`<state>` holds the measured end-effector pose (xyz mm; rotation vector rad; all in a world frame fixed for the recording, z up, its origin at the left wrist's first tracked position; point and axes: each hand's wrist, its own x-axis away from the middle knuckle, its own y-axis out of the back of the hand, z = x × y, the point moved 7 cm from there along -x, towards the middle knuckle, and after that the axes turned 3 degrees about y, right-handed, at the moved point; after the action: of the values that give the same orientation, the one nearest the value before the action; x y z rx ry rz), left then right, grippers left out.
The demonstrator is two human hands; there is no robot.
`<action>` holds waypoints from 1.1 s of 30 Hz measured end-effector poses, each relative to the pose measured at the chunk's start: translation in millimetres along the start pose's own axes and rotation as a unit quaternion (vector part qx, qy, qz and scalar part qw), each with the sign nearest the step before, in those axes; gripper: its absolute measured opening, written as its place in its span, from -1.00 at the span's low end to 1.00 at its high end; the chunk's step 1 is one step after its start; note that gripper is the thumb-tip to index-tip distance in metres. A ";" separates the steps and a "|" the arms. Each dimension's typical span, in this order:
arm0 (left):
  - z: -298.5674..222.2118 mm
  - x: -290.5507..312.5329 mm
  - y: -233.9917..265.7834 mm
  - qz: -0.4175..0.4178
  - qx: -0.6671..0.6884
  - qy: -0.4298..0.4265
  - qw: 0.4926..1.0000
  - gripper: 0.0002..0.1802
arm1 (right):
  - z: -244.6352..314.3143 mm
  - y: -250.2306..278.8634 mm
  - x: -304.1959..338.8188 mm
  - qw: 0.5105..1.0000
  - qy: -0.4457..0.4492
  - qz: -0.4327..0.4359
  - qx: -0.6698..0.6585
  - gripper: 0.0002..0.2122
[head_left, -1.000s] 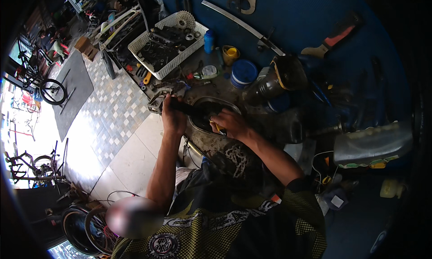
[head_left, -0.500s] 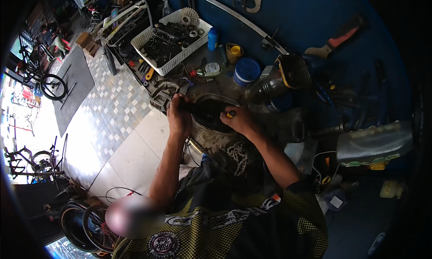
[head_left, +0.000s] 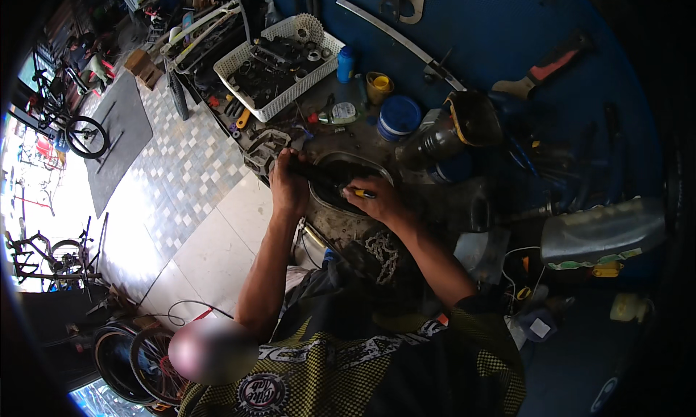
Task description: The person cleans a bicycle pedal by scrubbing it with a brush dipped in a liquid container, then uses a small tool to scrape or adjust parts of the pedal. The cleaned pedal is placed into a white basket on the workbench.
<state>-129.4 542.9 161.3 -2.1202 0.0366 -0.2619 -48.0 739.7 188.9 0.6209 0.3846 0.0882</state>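
My left hand point(head_left: 289, 186) is closed round one end of a dark, elongated part point(head_left: 312, 172), which reaches over an oval metal basin point(head_left: 346, 154) on the workbench. Dark contents fill the basin, too dim to make out. My right hand point(head_left: 378, 201) grips a tool with a yellow and black handle point(head_left: 366, 193); its working end is hidden by my fingers and the shadow, so its kind cannot be told. The fingers of this hand are over the basin, close to the dark part. Beside the basin's far left side lies a metal bicycle pedal point(head_left: 265, 149).
A white basket point(head_left: 250, 114) of bike parts stands beyond the basin. Past the basin are a blue tub point(head_left: 398, 117), a blue bottle point(head_left: 345, 65) and a cut-open dark bottle point(head_left: 424, 147). A bike chain point(head_left: 381, 257) lies on the near side. Tools hang on the blue board point(head_left: 500, 25).
My right hand has shifted slightly left and down, and the yellow handle has turned so more of it shows. My left hand stays nearly in place with the dark part.
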 end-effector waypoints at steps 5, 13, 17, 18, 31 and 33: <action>0.4 3.5 2.7 0.018 0.017 0.007 1.000 -0.83 | -35.9 10.1 21.5 0.977 -0.212 0.014 0.030 -0.79; 8.0 90.5 20.8 0.135 -0.315 0.030 0.939 -0.67 | -22.7 30.7 51.5 0.978 -0.166 -0.081 -0.096 -0.73; 7.3 127.3 28.4 0.214 -0.476 0.108 0.846 -0.50 | -25.9 36.8 49.2 0.984 -0.167 -0.038 0.044 -0.80; 5.7 127.7 20.4 0.269 -0.517 0.060 0.810 -0.46 | -27.8 38.6 46.0 0.983 -0.173 -0.042 0.045 -0.79; 5.5 123.4 0.4 0.367 -0.517 0.008 0.773 -0.62 | -12.6 15.0 -10.7 0.998 -0.067 -0.005 -0.001 -0.81; 5.5 121.3 3.2 0.356 -0.516 0.015 0.779 -0.64 | -27.0 9.4 -6.4 0.987 -0.154 0.034 -0.026 -0.81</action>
<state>-9.6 530.1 176.7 -2.9545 1.2347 0.2636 -63.8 760.9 176.2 0.5860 0.0624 0.0651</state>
